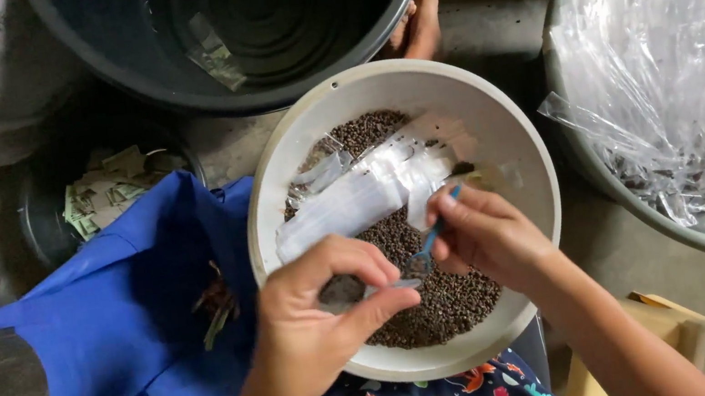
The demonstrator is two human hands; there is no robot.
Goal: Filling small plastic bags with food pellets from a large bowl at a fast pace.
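White basin (532,164): round, carries a bed of small dark brown seeds (440,300), heaped toward its near rim; clear plastic packets (362,197) lie across its far half.

Left hand (319,322): over the near-left rim, thumb and forefinger pinched on a small clear pouch (343,291), its mouth facing right.

Right hand (486,234): fingers clenched on a little blue spoon (428,247). Long axis slants from upper right down to lower left; bowl end just beside the pouch mouth, directly right of the left fingertips.

Spoon: slim, translucent blue.
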